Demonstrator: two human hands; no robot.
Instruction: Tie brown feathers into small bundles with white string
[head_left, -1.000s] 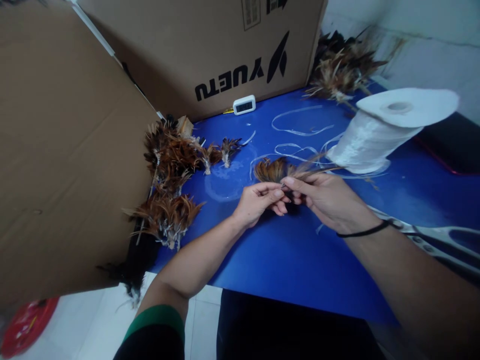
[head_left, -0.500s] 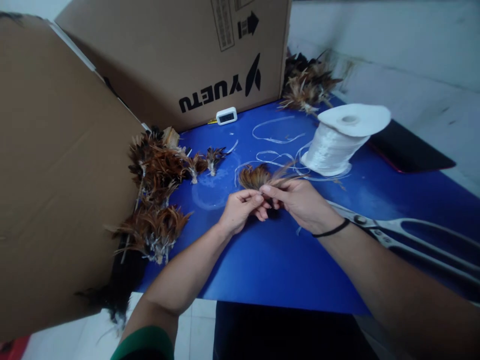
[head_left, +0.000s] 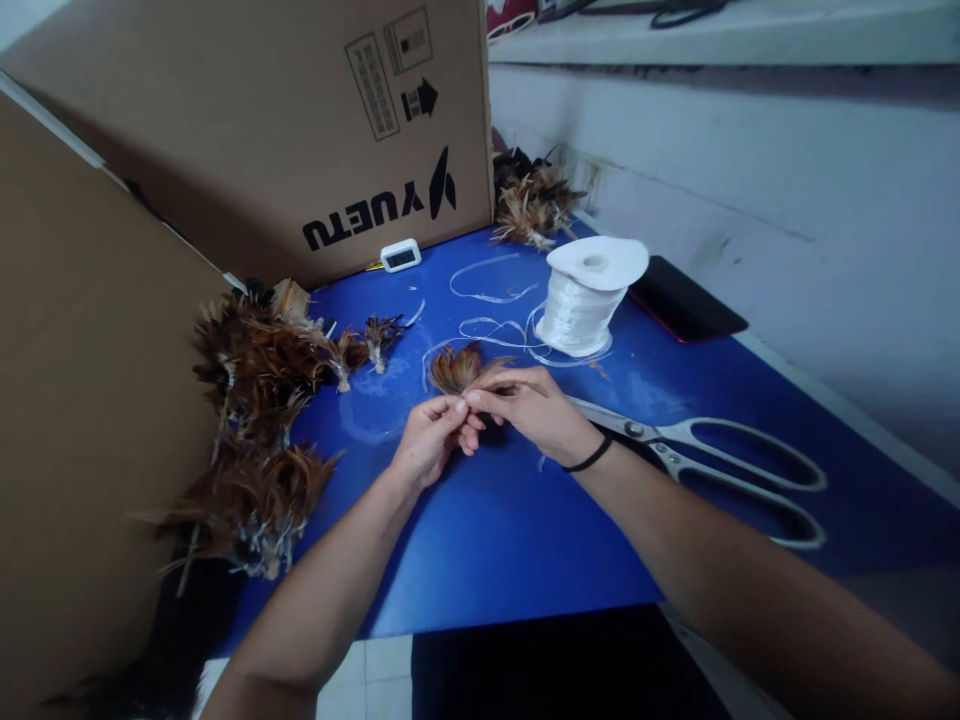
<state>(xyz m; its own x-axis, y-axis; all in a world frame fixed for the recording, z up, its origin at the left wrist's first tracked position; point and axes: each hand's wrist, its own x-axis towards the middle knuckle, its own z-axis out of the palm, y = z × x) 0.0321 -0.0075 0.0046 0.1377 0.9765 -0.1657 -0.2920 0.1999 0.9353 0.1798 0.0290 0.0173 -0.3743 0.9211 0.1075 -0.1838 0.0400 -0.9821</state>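
A small tuft of brown feathers [head_left: 454, 369] is pinched in the fingertips of both the left hand [head_left: 433, 438] and right hand [head_left: 536, 408], over the blue tabletop [head_left: 495, 560]. Scissors [head_left: 675, 432] lie near the right hand; a white spool [head_left: 581, 312] stands beyond, and feather bundles [head_left: 262, 350] lie at left.

The table [head_left: 495, 565] has a smooth surface with a soft sheen. The box [head_left: 247, 120] is matt cardboard, with flat printed lettering [head_left: 379, 215]. The pinched tuft of feathers [head_left: 452, 371] looks fine and faintly glossy, while the feather bunches [head_left: 262, 350] look rough and ragged. The cord on the spool [head_left: 579, 315] is silky and shiny. The scissors [head_left: 679, 432] look like smooth metal, the clock [head_left: 401, 256] like plastic with a smooth casing. The phone [head_left: 686, 300] is dark, sleek and glossy; the wristband [head_left: 589, 456] looks matt.
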